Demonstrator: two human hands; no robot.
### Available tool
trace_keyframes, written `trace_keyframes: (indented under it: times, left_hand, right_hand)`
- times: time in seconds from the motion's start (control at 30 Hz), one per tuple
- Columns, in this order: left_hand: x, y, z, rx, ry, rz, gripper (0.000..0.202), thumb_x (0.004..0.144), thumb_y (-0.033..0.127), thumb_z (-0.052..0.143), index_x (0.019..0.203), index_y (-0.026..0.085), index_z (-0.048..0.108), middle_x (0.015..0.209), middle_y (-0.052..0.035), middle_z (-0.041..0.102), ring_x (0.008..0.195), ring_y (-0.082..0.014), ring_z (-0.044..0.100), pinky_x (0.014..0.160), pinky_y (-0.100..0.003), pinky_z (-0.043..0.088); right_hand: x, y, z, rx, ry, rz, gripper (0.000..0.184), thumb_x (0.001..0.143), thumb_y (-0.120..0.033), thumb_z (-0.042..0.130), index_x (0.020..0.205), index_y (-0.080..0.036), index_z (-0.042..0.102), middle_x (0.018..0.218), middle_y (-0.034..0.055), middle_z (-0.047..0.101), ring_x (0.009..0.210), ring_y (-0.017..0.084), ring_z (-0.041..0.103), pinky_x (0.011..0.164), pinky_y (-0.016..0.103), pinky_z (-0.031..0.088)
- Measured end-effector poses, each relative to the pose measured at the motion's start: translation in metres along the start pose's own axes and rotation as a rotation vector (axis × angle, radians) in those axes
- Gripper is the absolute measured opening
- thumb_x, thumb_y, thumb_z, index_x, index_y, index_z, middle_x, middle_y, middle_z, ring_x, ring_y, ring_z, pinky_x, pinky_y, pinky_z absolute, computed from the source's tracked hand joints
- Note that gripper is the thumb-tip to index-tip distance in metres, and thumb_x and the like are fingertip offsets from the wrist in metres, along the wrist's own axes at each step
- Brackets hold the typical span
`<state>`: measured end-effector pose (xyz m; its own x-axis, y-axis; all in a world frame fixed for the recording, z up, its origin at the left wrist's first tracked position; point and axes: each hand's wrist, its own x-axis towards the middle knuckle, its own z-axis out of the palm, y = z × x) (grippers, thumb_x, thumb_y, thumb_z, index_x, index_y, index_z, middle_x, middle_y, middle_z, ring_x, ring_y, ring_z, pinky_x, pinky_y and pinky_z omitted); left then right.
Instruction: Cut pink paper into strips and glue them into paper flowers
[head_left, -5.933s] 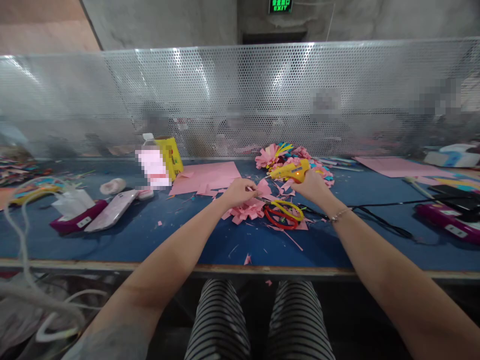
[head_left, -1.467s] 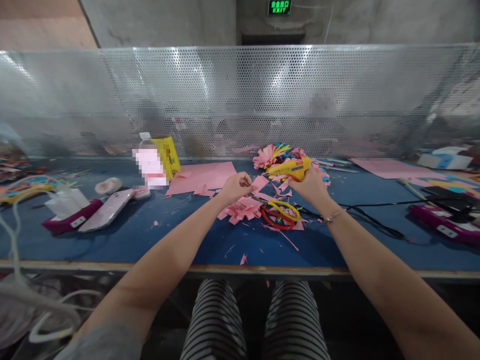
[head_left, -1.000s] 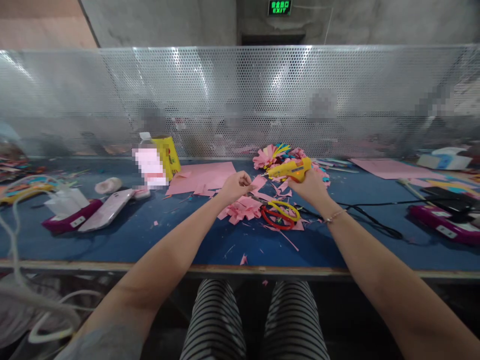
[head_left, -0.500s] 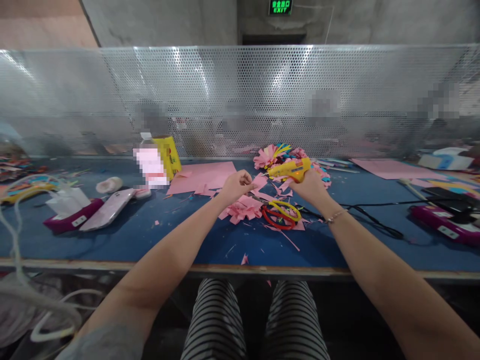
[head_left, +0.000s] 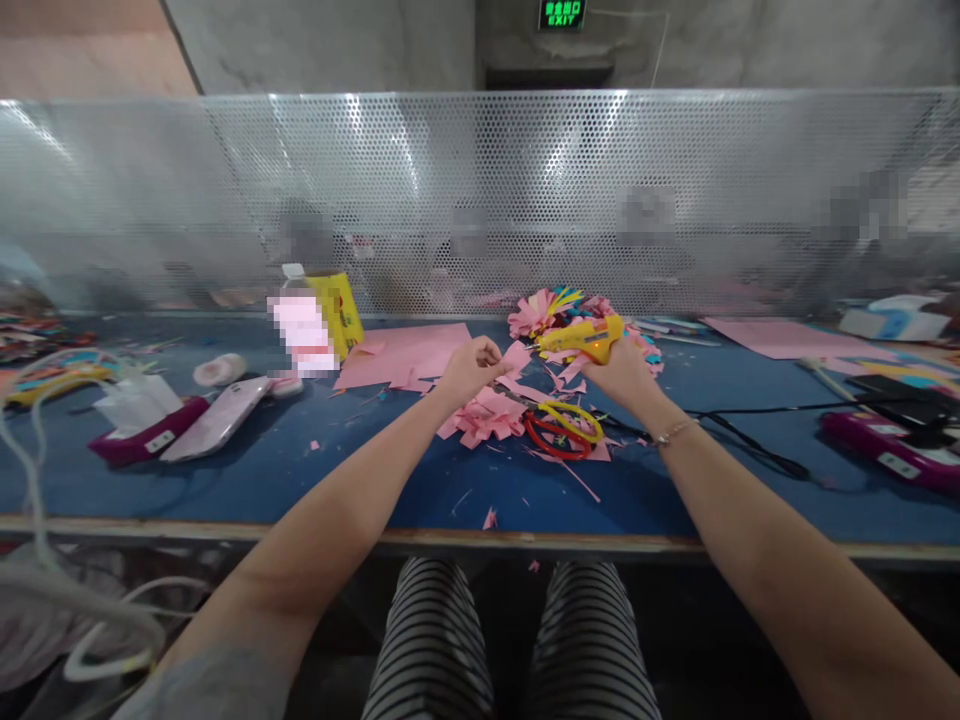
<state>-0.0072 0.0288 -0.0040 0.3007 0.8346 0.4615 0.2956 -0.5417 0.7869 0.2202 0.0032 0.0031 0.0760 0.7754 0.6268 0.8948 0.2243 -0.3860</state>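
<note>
At nine o'clock on table (head_left: 420, 490), pale phone (head_left: 219, 420) lay, likely kept clear of cutting space. Twelve o'clock: left hand (head_left: 474, 368) pinched small pink paper piece (head_left: 516, 359) by fingertips, apparently leaving most of it exposed. Centre: fringed pink paper (head_left: 487, 417). Three o'clock: scissors (head_left: 566, 425). Two o'clock: glue gun (head_left: 581, 341), right hand (head_left: 621, 368) wrapped around its handle, probably for aiming; nozzle pointed toward nine, slightly dipped, long axis near level, crosswise.

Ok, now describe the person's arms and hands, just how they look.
The left hand and right hand are gloveless, the forearms bare. A thin bracelet circles the right wrist. A blurred grey patch, perhaps a sleeve, shows high on the left arm.
</note>
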Motion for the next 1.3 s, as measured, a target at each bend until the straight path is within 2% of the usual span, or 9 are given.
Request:
trace_keyframes:
  times: [0.27, 0.43, 0.67, 0.93, 1.3]
  left_hand:
    - [0.003, -0.003, 0.000, -0.010, 0.016, 0.008, 0.024, 0.062, 0.031, 0.062, 0.066, 0.016, 0.044, 0.057, 0.0024, 0.053, 0.046, -0.0059, 0.049, 0.044, -0.020, 0.039]
    - [0.002, -0.002, 0.000, -0.021, 0.029, 0.005, 0.022, 0.063, 0.028, 0.062, 0.067, 0.016, 0.044, 0.056, 0.0031, 0.052, 0.044, -0.0049, 0.048, 0.044, -0.019, 0.039]
    - [0.001, 0.004, -0.002, -0.061, 0.044, -0.011, 0.021, 0.063, 0.024, 0.063, 0.066, 0.015, 0.044, 0.058, 0.0019, 0.054, 0.049, -0.0049, 0.048, 0.045, -0.018, 0.039]
    - [0.000, 0.005, -0.002, -0.054, 0.028, 0.005, 0.019, 0.065, 0.025, 0.060, 0.066, 0.015, 0.044, 0.056, 0.0022, 0.053, 0.044, -0.0048, 0.047, 0.043, -0.019, 0.039]
    - [0.000, 0.007, -0.003, -0.073, 0.018, -0.002, 0.018, 0.064, 0.024, 0.060, 0.066, 0.014, 0.045, 0.058, 0.0013, 0.054, 0.048, -0.0046, 0.048, 0.043, -0.017, 0.040]
  right_hand:
    - [0.003, 0.004, -0.001, 0.018, -0.024, -0.043, 0.032, 0.066, -0.025, 0.049, 0.091, -0.011, 0.063, 0.079, 0.0095, 0.065, 0.073, 0.021, 0.060, 0.061, 0.027, 0.044]
    - [0.004, 0.006, -0.001, 0.000, -0.037, -0.035, 0.032, 0.066, -0.025, 0.049, 0.090, -0.011, 0.064, 0.075, 0.0088, 0.064, 0.072, 0.021, 0.059, 0.061, 0.027, 0.044]
    - [0.003, 0.004, -0.004, 0.055, -0.027, -0.056, 0.039, 0.064, -0.021, 0.050, 0.100, -0.012, 0.061, 0.087, 0.0083, 0.065, 0.081, 0.021, 0.059, 0.068, 0.026, 0.045]
    - [0.004, 0.006, -0.003, 0.022, -0.040, -0.044, 0.036, 0.065, -0.023, 0.050, 0.097, -0.012, 0.062, 0.084, 0.0084, 0.065, 0.078, 0.021, 0.059, 0.067, 0.027, 0.045]
    - [0.004, 0.006, -0.004, -0.022, -0.003, -0.042, 0.031, 0.066, -0.023, 0.049, 0.091, -0.013, 0.064, 0.080, 0.0087, 0.065, 0.077, 0.021, 0.059, 0.066, 0.028, 0.044]
